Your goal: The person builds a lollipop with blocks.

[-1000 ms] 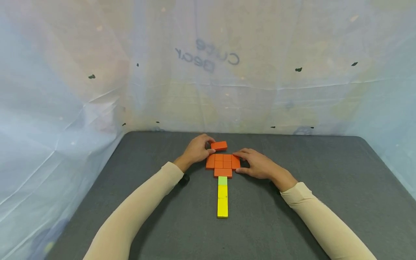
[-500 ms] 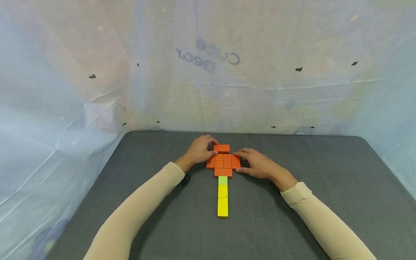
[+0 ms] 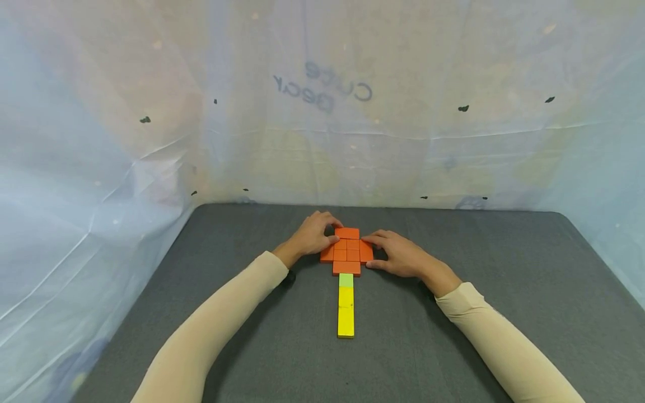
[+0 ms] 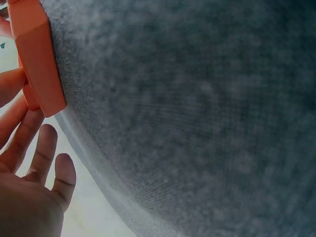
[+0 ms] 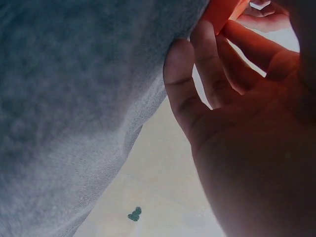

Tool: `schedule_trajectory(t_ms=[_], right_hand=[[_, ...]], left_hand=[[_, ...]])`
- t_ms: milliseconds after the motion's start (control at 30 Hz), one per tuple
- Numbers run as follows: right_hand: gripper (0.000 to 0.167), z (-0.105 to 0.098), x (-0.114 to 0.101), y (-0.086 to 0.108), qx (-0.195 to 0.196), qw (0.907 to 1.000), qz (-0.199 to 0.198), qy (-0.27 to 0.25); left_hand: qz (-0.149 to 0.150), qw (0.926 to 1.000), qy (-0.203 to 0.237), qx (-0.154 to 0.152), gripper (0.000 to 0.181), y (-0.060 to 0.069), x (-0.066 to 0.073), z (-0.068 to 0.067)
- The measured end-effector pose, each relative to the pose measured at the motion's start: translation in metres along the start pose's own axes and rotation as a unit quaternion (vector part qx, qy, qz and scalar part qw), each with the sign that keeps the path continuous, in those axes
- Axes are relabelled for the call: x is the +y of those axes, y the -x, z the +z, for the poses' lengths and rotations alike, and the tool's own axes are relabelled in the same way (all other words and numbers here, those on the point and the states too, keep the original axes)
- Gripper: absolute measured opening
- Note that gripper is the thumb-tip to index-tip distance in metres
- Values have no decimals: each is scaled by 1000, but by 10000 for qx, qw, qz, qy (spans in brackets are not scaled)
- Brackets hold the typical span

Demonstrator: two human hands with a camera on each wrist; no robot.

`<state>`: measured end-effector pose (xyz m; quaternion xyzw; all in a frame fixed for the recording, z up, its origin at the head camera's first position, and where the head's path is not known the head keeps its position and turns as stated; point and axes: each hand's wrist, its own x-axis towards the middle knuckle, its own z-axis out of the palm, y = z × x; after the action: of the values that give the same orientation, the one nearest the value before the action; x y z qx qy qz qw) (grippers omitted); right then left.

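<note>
In the head view, a compact group of flat orange blocks (image 3: 346,268) lies on the dark grey table. My left hand (image 3: 313,232) pinches the far oblong orange block (image 3: 347,232) between thumb and fingers; that block sits against the group's far edge. At the group's right side, my right hand (image 3: 398,252) holds the right orange block (image 3: 366,252), index finger at its far corner and thumb at its near corner. The left orange block (image 3: 326,255) is partly covered by my left thumb. Orange block edges also show beside the fingers in both wrist views.
A light green block (image 3: 346,280) and a yellow bar (image 3: 346,313) run in a line toward me from the orange group. The dark table (image 3: 428,347) ends at a pale plastic sheet (image 3: 393,162) behind, with sheeting at both sides too.
My left hand has moved the far orange block right and toward me, straightening it and closing the gap to the group. My right hand has stayed in place.
</note>
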<state>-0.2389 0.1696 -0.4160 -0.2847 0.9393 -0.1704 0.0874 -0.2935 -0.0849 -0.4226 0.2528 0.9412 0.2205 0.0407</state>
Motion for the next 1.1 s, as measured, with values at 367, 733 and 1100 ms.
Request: schedule_trajectory(t_ms=[367,733,1100], right_hand=[[67,-1,-2,0,22,10000,-40,-33],[66,-2,-1,1,27,10000,-40,-85],[66,-1,-1,1,25,10000,-15,-17]], left_hand=[[-2,9998,-112,-148,33,1,0,-1],[-128,9995,-111,-265,33,1,3,-1],[-64,9993,-176,-314,34,1,3,-2]])
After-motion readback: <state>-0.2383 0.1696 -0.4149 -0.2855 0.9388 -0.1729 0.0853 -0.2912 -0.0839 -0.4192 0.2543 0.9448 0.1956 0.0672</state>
